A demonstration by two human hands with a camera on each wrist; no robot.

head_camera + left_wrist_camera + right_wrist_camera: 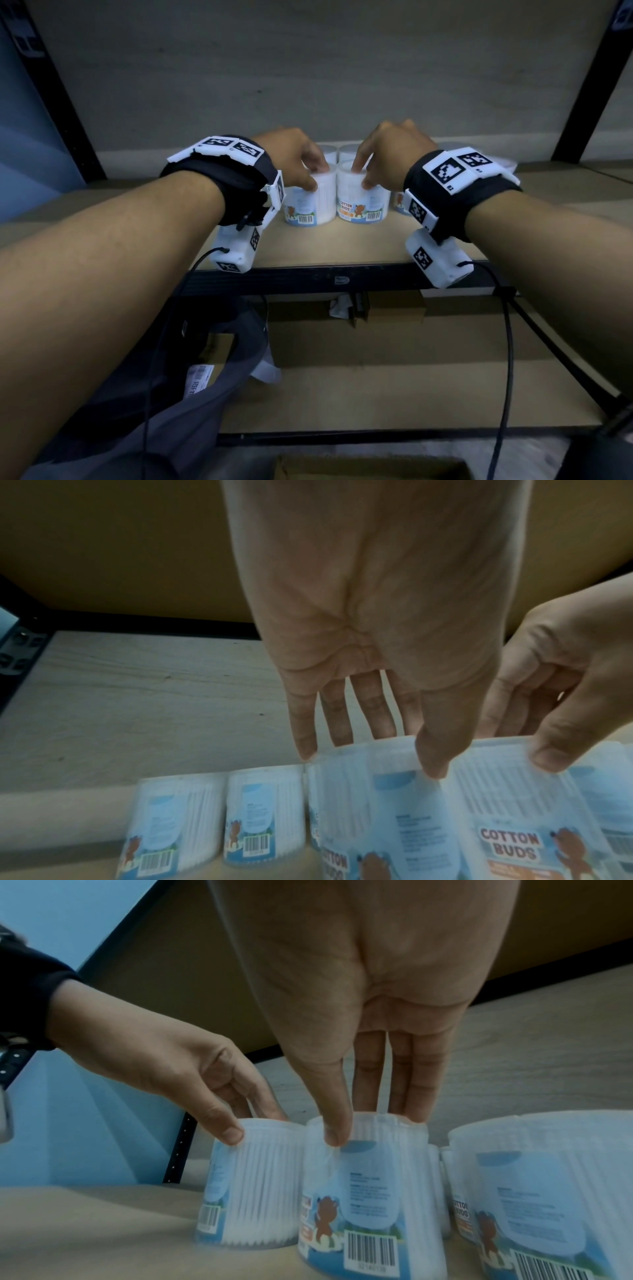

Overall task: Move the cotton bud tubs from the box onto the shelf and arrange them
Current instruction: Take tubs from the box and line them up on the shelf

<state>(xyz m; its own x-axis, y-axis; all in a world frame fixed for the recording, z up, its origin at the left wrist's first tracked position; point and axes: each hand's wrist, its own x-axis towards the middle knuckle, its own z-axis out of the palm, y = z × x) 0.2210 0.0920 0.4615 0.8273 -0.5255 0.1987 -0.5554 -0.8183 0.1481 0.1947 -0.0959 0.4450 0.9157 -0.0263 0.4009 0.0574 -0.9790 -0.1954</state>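
Two hands are down on the wooden shelf board (342, 246), each working its own clear round plastic tub of white cotton buds! The left hand (291, 154) comes over the top of the left front tub (310, 202), thumb pressed on the near side, fingers reaching down behind the lid rim, so it pinches that tub from above. The right hand (390, 150) does the same to the right front tub (363, 202), thumb on the front wall, fingers over the back edge of the lid. Both tubs stand upright, side by side and touching, bear labels and barcodes facing out. More tubs (349, 152) sit just behind them, and another tub (534, 1191) stands just to the right, near the right wrist. Down below, a brown cardboard box (370, 467) peeks in at the bottom edge.
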